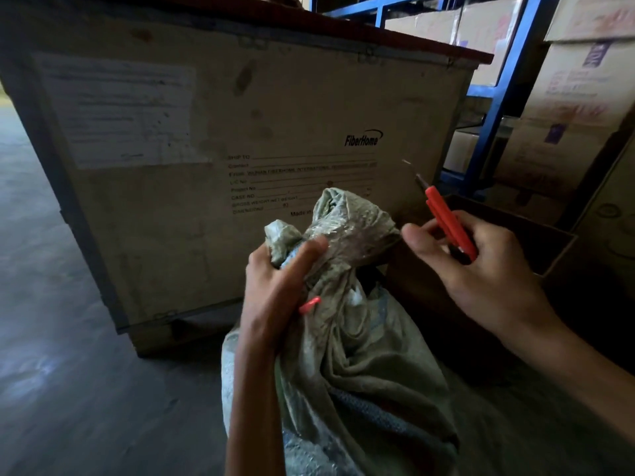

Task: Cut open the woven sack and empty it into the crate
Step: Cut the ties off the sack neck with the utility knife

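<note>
A grey-green woven sack (360, 355) stands on the floor in front of me, its neck bunched and wrapped in clear tape. My left hand (278, 286) grips that bunched neck from the left. A short piece of red tie (309, 305) sticks out beside this hand. My right hand (481, 266) holds a red-handled cutter (446, 218) just right of the neck, its thin metal tip pointing up and away from the sack. A dark open box (536, 235), apparently the crate, lies behind my right hand.
A large plywood shipping case (223, 132) with a paper label and printed text stands close behind the sack. Blue steel shelving (498, 97) and stacked cardboard cartons (577, 115) fill the right side. Bare concrete floor (68, 372) spreads to the left.
</note>
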### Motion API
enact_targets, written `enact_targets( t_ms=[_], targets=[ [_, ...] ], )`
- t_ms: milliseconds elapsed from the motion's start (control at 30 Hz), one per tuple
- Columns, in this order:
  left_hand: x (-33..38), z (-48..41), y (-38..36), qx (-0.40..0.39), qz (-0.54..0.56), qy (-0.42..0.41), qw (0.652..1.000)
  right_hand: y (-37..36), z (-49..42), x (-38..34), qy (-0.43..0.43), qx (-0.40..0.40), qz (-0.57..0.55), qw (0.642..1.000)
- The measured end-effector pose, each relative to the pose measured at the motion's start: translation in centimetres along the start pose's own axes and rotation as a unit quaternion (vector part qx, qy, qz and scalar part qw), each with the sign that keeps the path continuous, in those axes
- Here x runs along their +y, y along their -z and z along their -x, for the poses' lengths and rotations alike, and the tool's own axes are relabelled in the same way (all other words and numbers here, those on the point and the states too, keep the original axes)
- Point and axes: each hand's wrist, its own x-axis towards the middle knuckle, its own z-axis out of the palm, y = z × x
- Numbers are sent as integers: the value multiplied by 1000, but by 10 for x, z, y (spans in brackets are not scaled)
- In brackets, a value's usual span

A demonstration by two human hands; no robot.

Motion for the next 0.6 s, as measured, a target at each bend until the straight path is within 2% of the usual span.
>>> enact_targets(
  t_ms=[133,300,433,600],
  targets=[
    [5,9,-22,1,-1,-41,999,-16,0,5,-48,6,-92,995],
    [6,17,-33,26,26,-79,996,-25,0,8,-47,-13,-167,985],
    [2,20,-35,63,34,-78,994,-26,2,6,-15,-2,-125,992],
    [-2,29,-49,114,82,-7,990,-27,3,10,12,17,-72,997]
  ],
)
